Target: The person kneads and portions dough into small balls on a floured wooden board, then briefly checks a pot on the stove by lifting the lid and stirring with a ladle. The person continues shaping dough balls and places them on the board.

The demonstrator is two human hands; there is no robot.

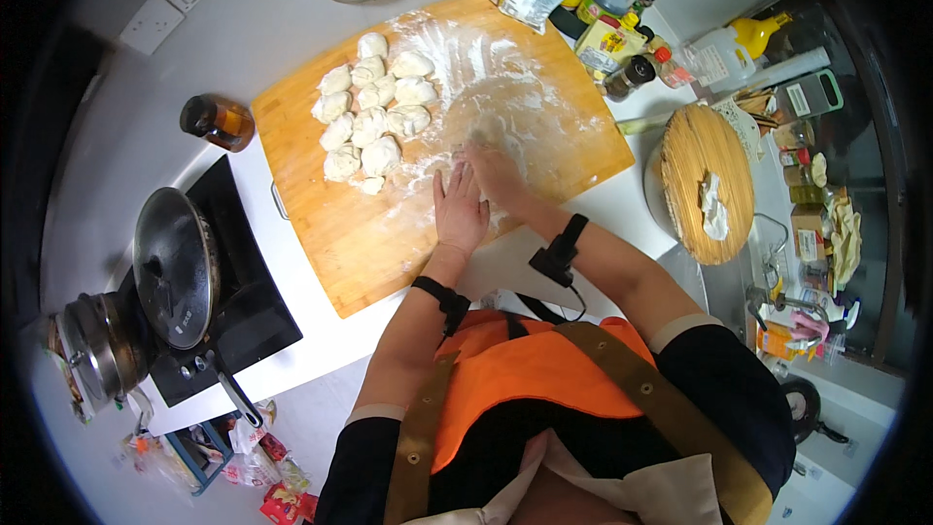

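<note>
A large wooden board (321, 248), dusted with white flour (474, 51), lies before me. My left hand (463, 208) rests palm down near the board's front edge, its fingers stretched forward and the thumb apart. Beside its fingertips is my right hand (497, 171), with the fingers bent downward. Whether anything is under or inside the right hand is hidden. To the left of both hands, several lumps of pale dough (369, 127) sit close together in rough rows. A smaller scrap of dough (372, 185) lies at the near end of the group.
A lidded frying pan (175, 270) stands on the black cooktop (255, 306) at left, its handle reaching toward me. A brown jar (217, 122) is beside the board. Seasoning bottles (609, 44) crowd the back right corner. A pot with a round wooden lid (700, 182) stands at right.
</note>
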